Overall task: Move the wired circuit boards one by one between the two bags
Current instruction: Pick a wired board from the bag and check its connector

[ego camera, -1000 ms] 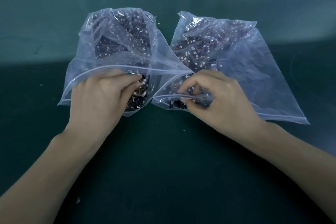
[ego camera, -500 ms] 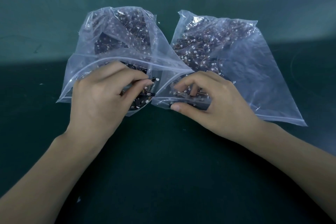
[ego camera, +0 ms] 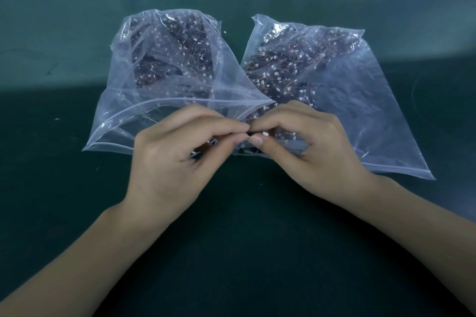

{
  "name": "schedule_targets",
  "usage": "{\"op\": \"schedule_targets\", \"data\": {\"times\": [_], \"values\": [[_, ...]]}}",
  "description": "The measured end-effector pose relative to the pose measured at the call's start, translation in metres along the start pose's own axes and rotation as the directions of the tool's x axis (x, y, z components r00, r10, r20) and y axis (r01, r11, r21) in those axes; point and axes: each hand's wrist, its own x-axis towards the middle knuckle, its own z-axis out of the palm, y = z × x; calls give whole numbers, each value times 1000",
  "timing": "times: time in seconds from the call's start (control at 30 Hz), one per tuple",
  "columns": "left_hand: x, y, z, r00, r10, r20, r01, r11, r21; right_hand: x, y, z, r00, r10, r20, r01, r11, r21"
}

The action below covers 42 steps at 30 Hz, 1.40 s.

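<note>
Pinching one wired board [ego camera: 255, 134] jointly, left hand [ego camera: 177, 159] and right hand [ego camera: 309, 147] meet between the bag mouths at 12 o'clock; trailing wires may snag neighbouring boards, dragging extras out.

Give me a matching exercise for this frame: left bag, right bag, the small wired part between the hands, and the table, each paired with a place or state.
Things:
1. left bag
2. right bag
3. small wired part
4. table

Places or states:
A. pinched between the fingers of both hands, at the bag mouths
B. green, under both bags
C. mouth gaping, top film lifted up
D. lying flatter, its zip edge running towards the right

Pairs: 1-C, 2-D, 3-A, 4-B
</note>
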Motion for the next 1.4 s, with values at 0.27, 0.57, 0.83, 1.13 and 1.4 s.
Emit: {"op": "schedule_targets", "data": {"times": [0.27,0.57,0.83,1.13,1.4], "values": [[-9,-31,20,935,-328,133,337,940,-48,-1,0,0,992,110,-63,-103,989,109],[-1,0,8,979,-202,1,198,962,-187,-1,-3,0,990,131,-51,-122,982,146],[0,1,9,991,-137,-9,135,984,-120,-1,-2,1,987,158,-29,-152,978,142],[-1,1,8,997,-69,-22,68,997,-45,0,0,1,987,163,-9,-160,978,130],[0,3,9,998,-66,-23,65,997,-36,0,2,0,991,133,-15,-131,986,101]]}}
